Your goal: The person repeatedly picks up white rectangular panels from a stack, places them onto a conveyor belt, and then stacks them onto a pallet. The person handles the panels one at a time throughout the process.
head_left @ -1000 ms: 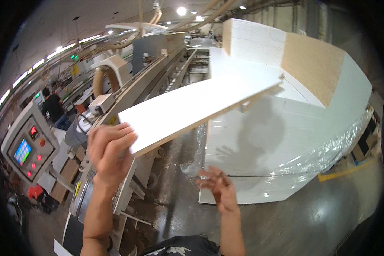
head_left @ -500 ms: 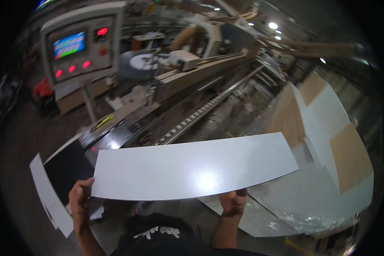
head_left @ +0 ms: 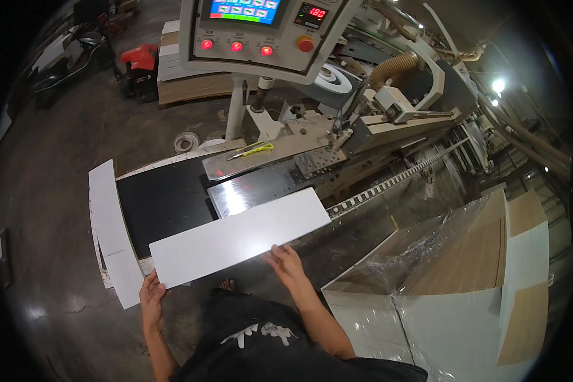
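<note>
A long white board [head_left: 240, 237] lies tilted across my front, its far edge over the metal plate at the machine's infeed. My left hand [head_left: 151, 296] grips its near left corner, thumb on top. Farther right, my right hand [head_left: 288, 262] holds the near long edge, with some fingers hidden under the board. Just beyond the board is the shiny metal plate [head_left: 261, 188], and left of that a black flat surface [head_left: 162, 207]. A yellow utility knife [head_left: 256, 149] rests on the metal ledge behind.
A control box [head_left: 254, 54] with lit red buttons stands on a post at the back. The machine's toothed track [head_left: 388, 184] runs off to the far right. Stacked boards under clear film [head_left: 439, 254] are at my right; white strips [head_left: 114, 235] lie left.
The board has moved forward and left toward the machine's infeed, now slanting up to the right. Both hands keep hold of it. The view has turned left, bringing the control box nearer the middle.
</note>
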`<state>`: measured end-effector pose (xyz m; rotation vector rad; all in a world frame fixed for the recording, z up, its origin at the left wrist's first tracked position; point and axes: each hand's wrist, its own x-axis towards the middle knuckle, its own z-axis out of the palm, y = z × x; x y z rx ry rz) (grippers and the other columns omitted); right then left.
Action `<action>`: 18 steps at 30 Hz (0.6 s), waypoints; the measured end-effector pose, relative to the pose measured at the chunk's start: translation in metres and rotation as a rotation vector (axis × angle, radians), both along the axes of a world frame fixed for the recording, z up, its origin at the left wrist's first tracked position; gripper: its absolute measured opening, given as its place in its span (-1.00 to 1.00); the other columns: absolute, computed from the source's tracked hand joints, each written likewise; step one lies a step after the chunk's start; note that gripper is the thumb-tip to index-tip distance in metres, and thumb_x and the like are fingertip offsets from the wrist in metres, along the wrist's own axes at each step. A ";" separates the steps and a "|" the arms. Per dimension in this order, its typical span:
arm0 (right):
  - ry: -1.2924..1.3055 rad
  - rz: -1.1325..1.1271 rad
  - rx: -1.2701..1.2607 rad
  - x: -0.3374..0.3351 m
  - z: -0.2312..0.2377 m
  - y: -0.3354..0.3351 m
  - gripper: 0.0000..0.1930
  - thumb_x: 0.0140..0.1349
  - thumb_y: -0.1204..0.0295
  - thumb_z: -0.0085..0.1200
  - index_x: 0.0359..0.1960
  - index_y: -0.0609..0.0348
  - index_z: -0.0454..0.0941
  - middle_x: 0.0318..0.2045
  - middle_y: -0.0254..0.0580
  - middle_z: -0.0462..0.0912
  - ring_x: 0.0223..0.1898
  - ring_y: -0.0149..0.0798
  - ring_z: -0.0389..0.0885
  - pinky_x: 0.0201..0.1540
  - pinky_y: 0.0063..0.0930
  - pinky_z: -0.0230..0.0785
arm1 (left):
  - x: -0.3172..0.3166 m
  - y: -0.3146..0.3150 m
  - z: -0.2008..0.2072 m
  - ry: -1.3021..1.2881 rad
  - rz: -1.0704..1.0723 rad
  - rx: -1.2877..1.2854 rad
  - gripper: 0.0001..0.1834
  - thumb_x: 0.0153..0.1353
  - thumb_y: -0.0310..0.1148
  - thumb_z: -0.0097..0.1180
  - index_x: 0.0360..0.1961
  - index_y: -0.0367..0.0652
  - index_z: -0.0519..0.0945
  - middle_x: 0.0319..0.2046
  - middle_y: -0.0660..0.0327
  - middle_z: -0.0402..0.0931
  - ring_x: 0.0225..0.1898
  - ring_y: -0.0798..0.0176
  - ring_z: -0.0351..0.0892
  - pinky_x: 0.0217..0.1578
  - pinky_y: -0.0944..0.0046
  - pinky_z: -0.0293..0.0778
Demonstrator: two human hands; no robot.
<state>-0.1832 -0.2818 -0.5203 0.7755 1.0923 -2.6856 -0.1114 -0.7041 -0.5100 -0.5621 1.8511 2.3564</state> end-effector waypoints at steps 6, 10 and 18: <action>-0.056 -0.006 0.190 -0.076 -0.027 -0.025 -0.53 0.42 0.59 0.21 0.31 0.26 0.37 -0.21 -0.21 0.64 -0.23 -0.21 0.72 -0.03 -0.16 0.76 | -0.034 -0.005 -0.036 0.001 0.069 -0.064 -0.28 0.37 -0.22 0.35 0.48 -0.21 0.39 0.20 0.16 0.60 0.09 0.30 0.63 0.00 0.27 0.61; -0.010 -0.025 0.405 -0.104 -0.024 -0.024 0.17 0.43 0.61 0.19 0.61 -0.01 -0.68 -0.29 -0.08 0.61 -0.31 -0.23 0.70 -0.22 -0.26 0.72 | -0.063 0.006 -0.069 0.144 0.022 -0.124 -0.20 0.33 -0.38 0.37 0.52 -0.31 0.30 0.18 0.10 0.60 0.09 0.31 0.63 0.01 0.33 0.57; -0.036 0.041 0.547 -0.148 -0.021 -0.005 0.21 0.47 0.57 0.15 0.57 -0.19 -0.83 -0.32 -0.07 0.64 -0.39 -0.22 0.74 -0.29 -0.28 0.72 | -0.107 0.030 -0.047 0.073 0.002 -0.314 -0.14 0.16 -0.65 0.39 0.51 -0.30 0.35 -0.36 0.33 0.48 -0.34 0.47 0.46 -0.16 0.43 0.52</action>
